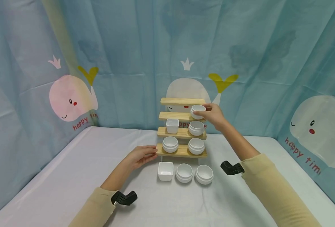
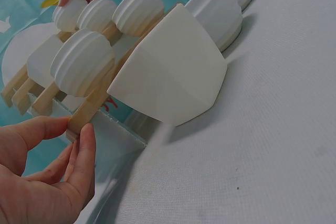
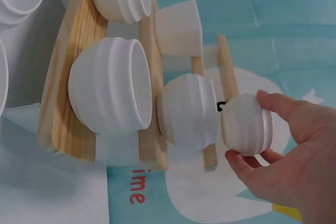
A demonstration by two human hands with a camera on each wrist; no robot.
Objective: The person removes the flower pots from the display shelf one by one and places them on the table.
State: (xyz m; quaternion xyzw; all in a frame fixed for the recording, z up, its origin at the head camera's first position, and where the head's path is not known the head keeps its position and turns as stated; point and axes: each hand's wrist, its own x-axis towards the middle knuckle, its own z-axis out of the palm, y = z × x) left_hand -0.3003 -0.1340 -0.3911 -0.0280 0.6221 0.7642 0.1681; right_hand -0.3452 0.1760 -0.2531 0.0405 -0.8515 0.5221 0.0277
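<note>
A stepped display rack has several wooden shelves, with its bottom shelf (image 1: pixel 181 151) nearest. At the left end of that shelf, my left hand (image 1: pixel 140 156) pinches the wood between thumb and fingers, as the left wrist view shows closely. My right hand (image 1: pixel 214 116) holds a round white bowl (image 3: pixel 247 124) by its sides, at the right end of the third shelf (image 1: pixel 173 116) from the bottom. Below it, another round bowl (image 1: pixel 196 128) and a square white bowl (image 1: pixel 172 125) stand on the second shelf. Two round bowls, left (image 1: pixel 170 144) and right (image 1: pixel 196 146), occupy the bottom shelf.
In front of the rack, a square bowl (image 1: pixel 165 171) and two round bowls, one central (image 1: pixel 184 173) and one right (image 1: pixel 204 174), stand in a row on the white tablecloth (image 1: pixel 85 176). The top shelf (image 1: pixel 181 101) bears nothing. A blue printed curtain (image 1: pixel 127 78) hangs behind.
</note>
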